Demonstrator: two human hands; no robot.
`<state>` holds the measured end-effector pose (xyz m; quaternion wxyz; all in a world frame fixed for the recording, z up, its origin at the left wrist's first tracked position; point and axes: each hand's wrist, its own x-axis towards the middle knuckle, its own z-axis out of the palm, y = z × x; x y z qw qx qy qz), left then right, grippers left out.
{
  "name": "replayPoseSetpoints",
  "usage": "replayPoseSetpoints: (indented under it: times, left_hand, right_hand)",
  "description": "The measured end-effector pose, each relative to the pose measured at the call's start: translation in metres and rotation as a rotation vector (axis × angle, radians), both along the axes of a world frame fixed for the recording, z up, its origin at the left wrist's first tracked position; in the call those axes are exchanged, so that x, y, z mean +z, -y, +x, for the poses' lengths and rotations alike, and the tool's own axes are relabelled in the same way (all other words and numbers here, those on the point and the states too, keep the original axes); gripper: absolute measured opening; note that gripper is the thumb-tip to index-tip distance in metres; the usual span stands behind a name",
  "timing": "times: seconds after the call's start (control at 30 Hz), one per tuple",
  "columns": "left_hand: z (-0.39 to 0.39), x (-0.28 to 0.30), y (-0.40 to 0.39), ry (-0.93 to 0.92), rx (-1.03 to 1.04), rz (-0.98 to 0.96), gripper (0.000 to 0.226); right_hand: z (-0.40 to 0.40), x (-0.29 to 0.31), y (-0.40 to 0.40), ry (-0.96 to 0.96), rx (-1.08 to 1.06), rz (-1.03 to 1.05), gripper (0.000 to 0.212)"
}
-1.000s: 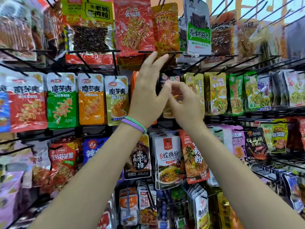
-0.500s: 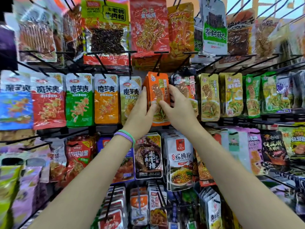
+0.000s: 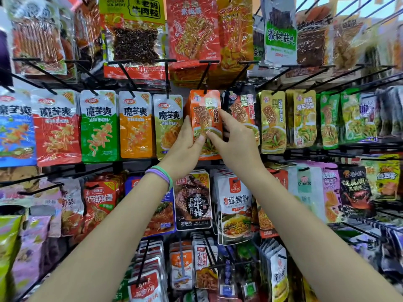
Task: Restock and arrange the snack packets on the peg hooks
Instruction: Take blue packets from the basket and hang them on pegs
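We see the glossy orange snack packet [image 3: 205, 118] hanging on its black peg hook [image 3: 204, 77] at 12 o'clock of the wrists. Left hand [image 3: 185, 147] grips its left edge; right hand [image 3: 235, 140] pinches its front.

A shop — a snack aisle. Rows of black peg hooks [image 3: 205, 76] on a wire rack carry bright printed snack packets [image 3: 135, 125], several deep on each hook, from edge to edge.
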<state>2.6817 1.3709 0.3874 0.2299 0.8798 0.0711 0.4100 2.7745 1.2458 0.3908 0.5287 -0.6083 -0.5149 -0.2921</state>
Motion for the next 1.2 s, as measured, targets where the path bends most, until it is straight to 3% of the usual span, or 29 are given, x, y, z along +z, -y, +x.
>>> replayPoseSetpoints:
  times: [0.1,0.3,0.5,0.83,1.0,1.2]
  left_hand:
    - [-0.006,-0.001,0.002,-0.005,0.009,-0.005,0.069]
    - [-0.013,-0.007,0.009,0.041,0.046,-0.03,0.066]
    - [-0.005,-0.007,0.01,0.035,0.058,-0.061,0.065]
    - [-0.01,-0.009,0.014,0.007,0.037,-0.067,0.066]
    - [-0.027,-0.012,0.016,0.243,0.171,-0.016,0.053]
    - [-0.021,-0.005,0.024,0.371,0.296,-0.024,0.033]
  right_hand:
    - [-0.003,-0.004,0.004,0.048,-0.058,-0.028,0.063]
    - [0.002,-0.004,0.019,0.087,-0.167,0.12,0.043]
    - [-0.005,-0.002,0.006,0.031,-0.154,-0.08,0.062]
    - [-0.003,-0.007,0.005,0.0,-0.126,-0.015,0.055]
    - [0.001,-0.007,0.018,0.036,-0.281,0.063,0.038]
    - [0.005,-0.002,0.009,0.036,-0.409,-0.153,0.042]
